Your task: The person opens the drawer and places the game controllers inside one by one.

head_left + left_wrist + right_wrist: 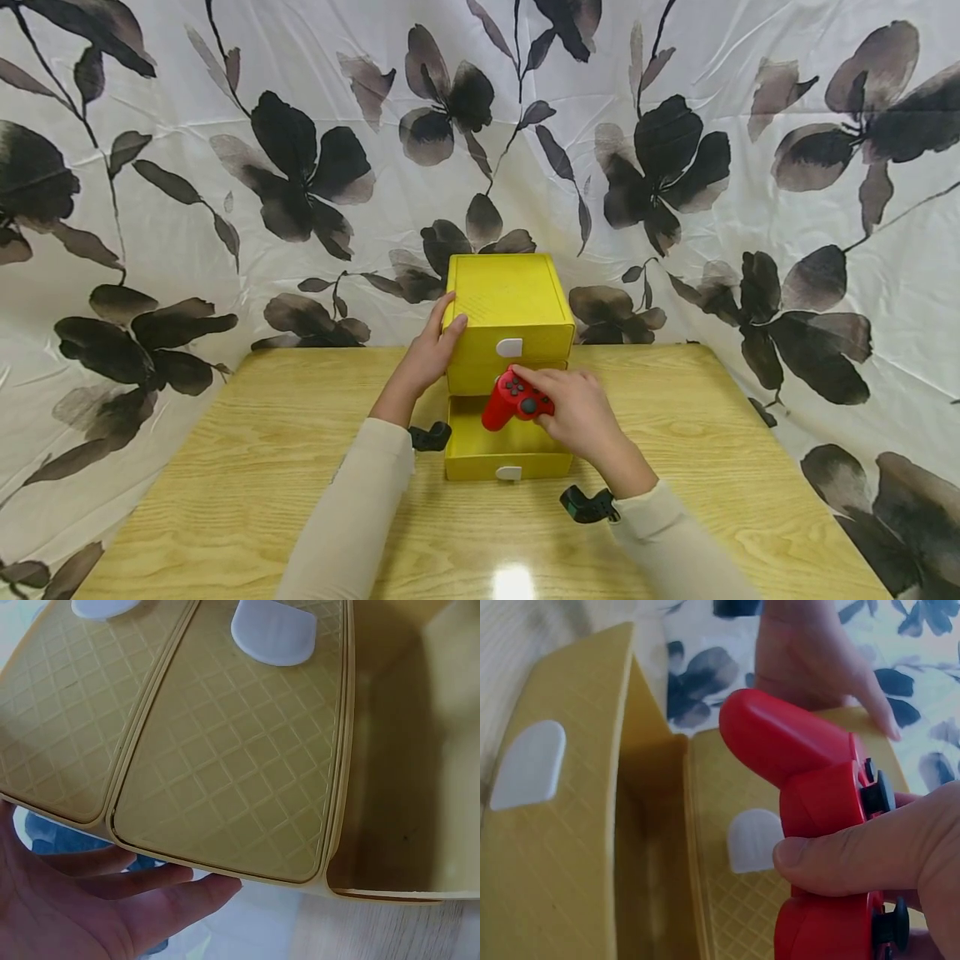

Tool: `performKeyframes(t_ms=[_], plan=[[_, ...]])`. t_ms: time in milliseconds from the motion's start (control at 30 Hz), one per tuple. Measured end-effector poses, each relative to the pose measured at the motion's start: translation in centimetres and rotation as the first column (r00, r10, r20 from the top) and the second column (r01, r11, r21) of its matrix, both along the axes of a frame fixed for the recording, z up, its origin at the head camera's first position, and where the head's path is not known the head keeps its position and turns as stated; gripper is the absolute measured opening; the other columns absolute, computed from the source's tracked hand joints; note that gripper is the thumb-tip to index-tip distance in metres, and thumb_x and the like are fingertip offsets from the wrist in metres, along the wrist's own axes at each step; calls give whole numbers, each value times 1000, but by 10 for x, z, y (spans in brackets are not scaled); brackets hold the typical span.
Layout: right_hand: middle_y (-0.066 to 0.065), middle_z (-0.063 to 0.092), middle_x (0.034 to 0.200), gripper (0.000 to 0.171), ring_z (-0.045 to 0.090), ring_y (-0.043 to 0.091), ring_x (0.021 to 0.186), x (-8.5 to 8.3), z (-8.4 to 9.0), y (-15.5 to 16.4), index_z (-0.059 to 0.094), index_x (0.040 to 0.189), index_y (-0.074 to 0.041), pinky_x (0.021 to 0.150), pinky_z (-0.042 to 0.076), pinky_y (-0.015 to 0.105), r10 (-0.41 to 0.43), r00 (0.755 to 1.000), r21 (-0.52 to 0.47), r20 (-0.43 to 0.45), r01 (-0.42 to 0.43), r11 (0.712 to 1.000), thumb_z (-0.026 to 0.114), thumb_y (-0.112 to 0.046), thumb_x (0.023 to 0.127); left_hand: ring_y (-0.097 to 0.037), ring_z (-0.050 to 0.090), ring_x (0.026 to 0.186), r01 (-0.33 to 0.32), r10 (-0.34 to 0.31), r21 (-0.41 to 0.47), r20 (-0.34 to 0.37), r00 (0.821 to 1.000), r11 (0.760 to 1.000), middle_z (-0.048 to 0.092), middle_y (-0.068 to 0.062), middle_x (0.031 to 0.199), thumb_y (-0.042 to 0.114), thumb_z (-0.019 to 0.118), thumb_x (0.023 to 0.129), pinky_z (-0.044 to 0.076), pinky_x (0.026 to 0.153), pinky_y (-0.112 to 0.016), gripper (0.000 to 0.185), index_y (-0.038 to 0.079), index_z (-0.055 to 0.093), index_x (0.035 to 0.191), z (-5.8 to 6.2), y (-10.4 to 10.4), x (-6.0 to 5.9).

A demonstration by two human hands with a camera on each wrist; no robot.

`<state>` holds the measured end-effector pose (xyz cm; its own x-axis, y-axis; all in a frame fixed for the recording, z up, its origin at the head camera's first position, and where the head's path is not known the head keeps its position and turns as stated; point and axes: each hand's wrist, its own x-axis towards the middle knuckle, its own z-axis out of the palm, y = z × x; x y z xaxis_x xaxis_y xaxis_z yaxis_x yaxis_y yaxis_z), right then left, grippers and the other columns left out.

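My right hand grips a red game controller by one side and holds it over the pulled-out bottom drawer of a small yellow drawer unit. In the right wrist view my thumb presses on the controller, whose black thumbsticks face right. My left hand rests against the unit's left side, its fingers extended along that wall in the left wrist view. The drawer interior shows bare yellow walls there. Above it, the two upper drawers are closed; the controller partly covers the middle one in the head view.
The unit stands near the back of a light wood table. Behind and beside it hangs a white cloth with dark flowers. White tabs mark the drawer fronts. A black camera is strapped on each wrist.
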<state>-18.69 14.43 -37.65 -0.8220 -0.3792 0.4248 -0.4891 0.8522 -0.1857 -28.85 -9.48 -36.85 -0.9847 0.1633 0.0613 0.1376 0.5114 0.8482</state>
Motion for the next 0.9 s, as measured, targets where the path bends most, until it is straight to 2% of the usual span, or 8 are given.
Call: performKeyframes(t_ms=[167, 400, 633, 900], plan=[[2, 69, 117, 74, 64, 27, 104, -1, -6, -7, 55, 138, -32, 98, 43, 52, 3, 1000, 9, -21, -3, 1000, 84, -13, 72, -46, 38, 137, 6, -6, 3, 6, 1000, 1000, 28, -11, 159, 78, 31, 88, 33, 106, -66, 66, 58, 10, 146, 1, -1, 1], [1, 69, 117, 73, 64, 27, 104, -2, -12, -16, 55, 137, -33, 99, 42, 54, 22, 998, -3, -53, -22, 1000, 83, -13, 73, -46, 38, 137, 17, -17, 24, -14, 1000, 1000, 26, -9, 160, 76, 33, 89, 35, 105, -65, 65, 56, 12, 147, 1, -1, 1], [-1, 68, 121, 73, 63, 27, 107, -4, -17, -25, 55, 137, -34, 103, 38, 60, 32, 998, -31, -53, -34, 999, 82, -10, 74, -46, 38, 136, 24, -24, 35, -19, 1000, 999, 25, -8, 160, 73, 34, 91, 37, 103, -64, 64, 54, 12, 148, 1, -1, 1], [-2, 67, 123, 76, 63, 27, 107, -6, -28, -29, 54, 138, -35, 103, 37, 60, 47, 997, -33, -54, -49, 998, 82, -9, 73, -46, 38, 136, 33, -32, 41, -12, 999, 999, 25, -10, 160, 73, 34, 91, 35, 105, -65, 65, 53, 12, 148, 1, -2, 0]])
